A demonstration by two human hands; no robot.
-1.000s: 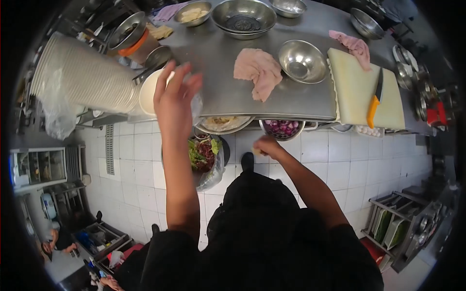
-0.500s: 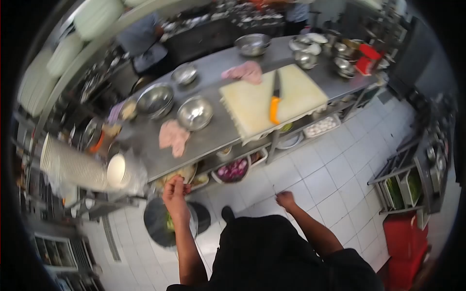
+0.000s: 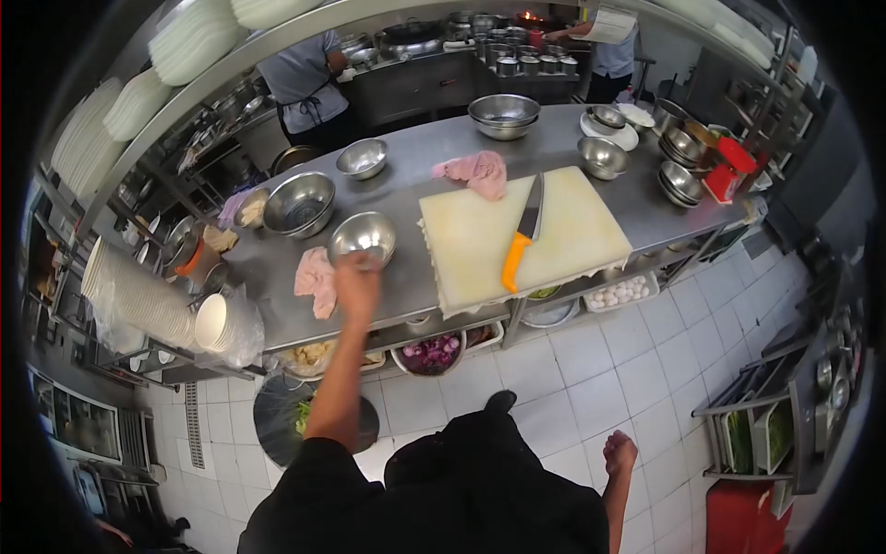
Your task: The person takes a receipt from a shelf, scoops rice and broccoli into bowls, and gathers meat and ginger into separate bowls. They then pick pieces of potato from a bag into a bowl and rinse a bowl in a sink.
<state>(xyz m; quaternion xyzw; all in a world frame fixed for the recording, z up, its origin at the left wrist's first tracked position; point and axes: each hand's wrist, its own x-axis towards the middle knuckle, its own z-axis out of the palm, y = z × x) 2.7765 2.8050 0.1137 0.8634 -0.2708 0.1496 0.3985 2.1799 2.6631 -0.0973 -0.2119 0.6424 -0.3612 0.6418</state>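
Observation:
My left hand (image 3: pixel 358 282) is over the front of the steel counter, at the near rim of a steel bowl (image 3: pixel 363 235); its fingers are blurred and it is unclear whether they grip anything. A pink cloth (image 3: pixel 316 282) lies just left of it. My right hand (image 3: pixel 620 452) hangs low over the tiled floor, fingers curled closed, with nothing visible in it. On the counter, a knife with an orange handle (image 3: pixel 515 262) rests on a white cutting board (image 3: pixel 581 226). Another pink cloth (image 3: pixel 486 174) touches the board's back edge.
More steel bowls (image 3: pixel 300 203) stand on the counter (image 3: pixel 415 152), with a red scale (image 3: pixel 730 171) at the right. Stacked paper cups (image 3: pixel 214 321) are at the left. Below are red onions (image 3: pixel 432 353) and eggs (image 3: pixel 620 294). Two people (image 3: pixel 305 83) stand behind the counter.
My left hand has moved forward over the counter to the bowl. My right hand has shifted right and closer to my body. The camera view has shifted too.

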